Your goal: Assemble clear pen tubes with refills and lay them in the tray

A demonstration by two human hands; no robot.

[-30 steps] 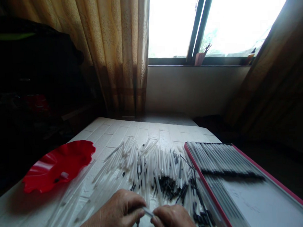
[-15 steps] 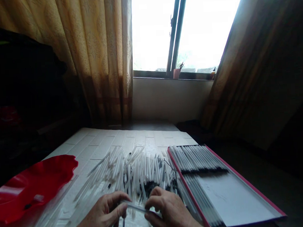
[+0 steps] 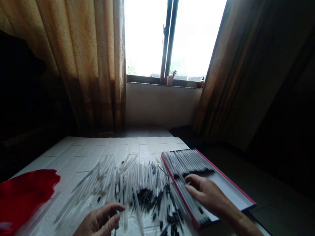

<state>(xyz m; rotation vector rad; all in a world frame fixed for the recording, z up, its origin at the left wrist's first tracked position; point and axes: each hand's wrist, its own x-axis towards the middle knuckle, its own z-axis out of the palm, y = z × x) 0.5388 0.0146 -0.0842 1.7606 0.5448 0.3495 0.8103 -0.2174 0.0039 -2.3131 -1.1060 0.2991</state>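
My left hand (image 3: 98, 223) hangs over the near left of the table, thumb and forefinger apart with nothing between them. Above the shallow red-edged box (image 3: 191, 217), my right hand (image 3: 206, 192) pinches a clear pen (image 3: 194, 200) that has a dark end, over the nearer row of pens. The fingers partly hide this pen. A farther row of clear pens (image 3: 184, 160) with dark ends fills the top of the box. Between the hands and beyond lies a loose pile of clear pen tubes (image 3: 139, 174). Small black caps (image 3: 174, 228) lie scattered beside the box.
A red scalloped dish (image 3: 25, 195) stands at the left on the white brick-patterned table (image 3: 88, 149). Behind the table are curtains (image 3: 92, 65) and a window, with a pink cup (image 3: 169, 80) on its sill.
My right hand has moved right, from in front of the pile to over the box, carrying the pen. My left hand has let go of it. The view has turned rightward.
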